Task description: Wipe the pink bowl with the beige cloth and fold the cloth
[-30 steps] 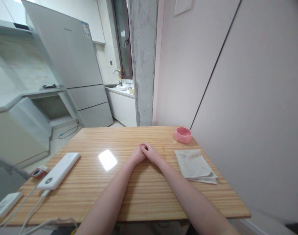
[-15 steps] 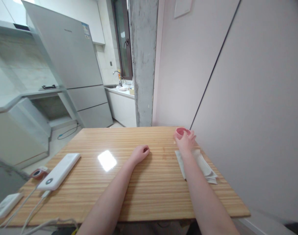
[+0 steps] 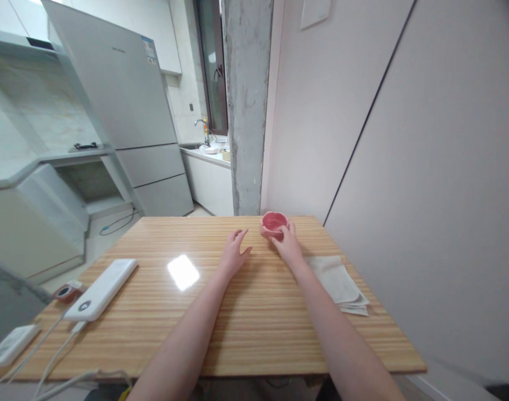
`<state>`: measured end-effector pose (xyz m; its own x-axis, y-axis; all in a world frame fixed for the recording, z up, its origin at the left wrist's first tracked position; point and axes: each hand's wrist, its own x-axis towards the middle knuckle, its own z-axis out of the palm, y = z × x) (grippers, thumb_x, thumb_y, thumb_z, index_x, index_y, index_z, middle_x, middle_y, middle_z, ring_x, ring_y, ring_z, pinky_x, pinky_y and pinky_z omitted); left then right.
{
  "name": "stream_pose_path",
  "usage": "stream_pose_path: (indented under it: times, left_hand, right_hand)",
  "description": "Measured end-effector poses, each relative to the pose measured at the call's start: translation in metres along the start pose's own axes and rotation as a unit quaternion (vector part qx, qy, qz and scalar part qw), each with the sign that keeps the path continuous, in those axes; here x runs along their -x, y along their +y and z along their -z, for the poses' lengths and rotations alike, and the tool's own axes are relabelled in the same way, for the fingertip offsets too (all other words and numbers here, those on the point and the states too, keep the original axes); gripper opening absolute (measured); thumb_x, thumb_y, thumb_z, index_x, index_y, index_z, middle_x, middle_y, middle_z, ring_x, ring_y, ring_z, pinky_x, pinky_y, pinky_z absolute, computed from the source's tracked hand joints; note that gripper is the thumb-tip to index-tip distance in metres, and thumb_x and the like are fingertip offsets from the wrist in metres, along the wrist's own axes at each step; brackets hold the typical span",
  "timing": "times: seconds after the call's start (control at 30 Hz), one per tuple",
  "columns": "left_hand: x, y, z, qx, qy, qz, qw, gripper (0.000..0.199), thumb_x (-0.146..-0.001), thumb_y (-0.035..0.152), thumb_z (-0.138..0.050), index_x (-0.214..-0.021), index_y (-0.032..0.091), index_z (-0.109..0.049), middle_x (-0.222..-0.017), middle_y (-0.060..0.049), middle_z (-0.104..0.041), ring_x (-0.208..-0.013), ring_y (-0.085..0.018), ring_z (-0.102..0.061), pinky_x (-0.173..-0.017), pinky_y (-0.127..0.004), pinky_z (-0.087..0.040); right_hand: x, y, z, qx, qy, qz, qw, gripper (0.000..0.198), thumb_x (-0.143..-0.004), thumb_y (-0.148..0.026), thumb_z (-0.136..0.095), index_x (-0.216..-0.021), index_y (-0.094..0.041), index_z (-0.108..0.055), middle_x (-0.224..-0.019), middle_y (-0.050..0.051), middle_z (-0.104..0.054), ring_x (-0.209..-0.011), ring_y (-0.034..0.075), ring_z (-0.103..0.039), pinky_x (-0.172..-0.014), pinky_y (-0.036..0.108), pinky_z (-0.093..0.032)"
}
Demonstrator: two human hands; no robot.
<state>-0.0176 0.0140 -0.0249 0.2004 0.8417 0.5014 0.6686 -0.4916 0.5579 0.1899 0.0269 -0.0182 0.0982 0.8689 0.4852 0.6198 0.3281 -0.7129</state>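
Note:
A small pink bowl [image 3: 274, 218] with a wavy rim is tilted towards me near the far edge of the wooden table [image 3: 254, 345]. My right hand [image 3: 287, 243] grips its near right rim, thumb and fingers closed on the wall. To the left of the bowl and apart from it, my left hand [image 3: 235, 252] holds nothing; its thumb and fingers are spread. Beside my right forearm lies a folded grey cloth [image 3: 336, 281], partly covered by the arm.
At the table's left lie a white power bank [image 3: 102, 289] with a cable, a small reddish-brown object [image 3: 66, 293] and a white power strip [image 3: 13, 344]. Cables run along the near left edge. A pale wall [image 3: 405, 195] borders the right side.
My right hand has carried the pink bowl leftward from above the cloth. My left hand has opened from a loose curl and turned slightly forward.

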Motion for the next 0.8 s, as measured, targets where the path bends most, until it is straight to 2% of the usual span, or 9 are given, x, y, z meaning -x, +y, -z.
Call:
stream_pose_path:
  times: [0.1,0.17,0.23,0.33,0.43,0.5,0.63,0.7,0.8]
  left_hand:
    - [-0.001,-0.003,0.002,-0.021,-0.018,-0.05,0.998,0.058,-0.076,0.025,-0.066,-0.131,0.022,-0.049,-0.149,-0.012,-0.031,-0.14,-0.027,-0.026,-0.113,-0.046,-0.027]
    - [-0.002,-0.006,0.002,-0.022,-0.042,-0.091,0.995,0.034,-0.077,0.024,-0.066,-0.11,0.019,-0.061,-0.145,-0.012,-0.037,-0.14,-0.027,-0.026,-0.115,-0.048,-0.025]
    - [-0.003,-0.009,0.003,-0.024,-0.058,-0.122,0.991,0.011,-0.079,0.024,-0.065,-0.088,0.018,-0.064,-0.132,-0.011,-0.05,-0.136,-0.025,-0.033,-0.115,-0.048,-0.024]
    - [-0.006,-0.014,0.009,-0.025,-0.041,-0.11,0.993,0.011,-0.077,0.026,-0.067,-0.079,0.018,-0.061,-0.12,-0.01,-0.057,-0.127,-0.024,-0.042,-0.113,-0.047,-0.029]
    - [-0.007,-0.024,0.029,-0.056,0.036,-0.025,0.997,0.014,-0.076,0.027,-0.068,-0.081,0.016,-0.06,-0.12,-0.012,-0.054,-0.122,-0.026,-0.044,-0.108,-0.045,-0.035]
    - [-0.005,-0.035,0.049,-0.112,0.122,0.056,0.985,0.013,-0.077,0.026,-0.064,-0.085,0.016,-0.061,-0.123,-0.014,-0.05,-0.125,-0.028,-0.039,-0.109,-0.047,-0.032]
    - [0.005,-0.061,0.085,-0.231,0.296,0.222,0.9,0.02,-0.081,0.029,-0.057,-0.093,0.015,-0.062,-0.133,-0.014,-0.041,-0.133,-0.035,-0.02,-0.112,-0.053,-0.019]
    - [0.012,-0.072,0.093,-0.266,0.337,0.274,0.861,0.022,-0.082,0.033,-0.055,-0.092,0.015,-0.063,-0.136,-0.014,-0.038,-0.133,-0.037,-0.018,-0.112,-0.055,-0.017]
    - [0.02,-0.081,0.096,-0.286,0.351,0.326,0.83,0.024,-0.082,0.036,-0.054,-0.09,0.016,-0.063,-0.136,-0.014,-0.039,-0.132,-0.038,-0.021,-0.11,-0.06,-0.017]
  right_hand:
    - [0.013,-0.024,-0.02,-0.044,-0.089,0.05,0.994,0.012,-0.074,-0.021,-0.062,-0.084,-0.02,-0.055,-0.147,0.012,-0.029,-0.138,0.022,-0.031,-0.114,0.038,-0.025]
    - [0.019,-0.032,-0.028,-0.062,-0.122,0.075,0.988,0.011,-0.075,-0.02,-0.061,-0.084,-0.019,-0.055,-0.15,0.011,-0.026,-0.139,0.021,-0.029,-0.115,0.037,-0.024]
    - [0.023,-0.034,-0.032,-0.07,-0.14,0.097,0.983,0.011,-0.076,-0.022,-0.061,-0.086,-0.02,-0.057,-0.152,0.01,-0.025,-0.14,0.021,-0.027,-0.115,0.038,-0.024]
    - [0.023,-0.028,-0.033,-0.07,-0.135,0.099,0.983,0.031,-0.079,-0.03,-0.061,-0.109,-0.02,-0.055,-0.152,0.012,-0.025,-0.143,0.022,-0.021,-0.116,0.041,-0.022]
    - [0.02,-0.018,-0.033,-0.047,-0.101,0.08,0.991,0.053,-0.083,-0.034,-0.055,-0.132,-0.021,-0.041,-0.152,0.013,-0.026,-0.144,0.022,-0.018,-0.116,0.045,-0.02]
    - [0.017,-0.011,-0.032,-0.02,-0.071,0.067,0.995,0.051,-0.085,-0.031,-0.051,-0.134,-0.021,-0.04,-0.15,0.013,-0.029,-0.142,0.022,-0.022,-0.116,0.045,-0.022]
    - [0.01,-0.001,-0.023,0.08,-0.038,0.024,0.996,0.037,-0.083,-0.025,-0.05,-0.119,-0.018,-0.055,-0.139,0.014,-0.043,-0.133,0.024,-0.037,-0.111,0.043,-0.03]
    - [0.007,0.003,-0.013,0.161,-0.041,-0.014,0.986,0.031,-0.08,-0.023,-0.054,-0.109,-0.018,-0.062,-0.128,0.015,-0.052,-0.123,0.026,-0.047,-0.105,0.041,-0.037]
    - [0.003,0.013,0.009,0.28,-0.034,-0.1,0.954,0.028,-0.075,-0.021,-0.059,-0.102,-0.017,-0.066,-0.109,0.018,-0.061,-0.107,0.028,-0.057,-0.092,0.042,-0.045]
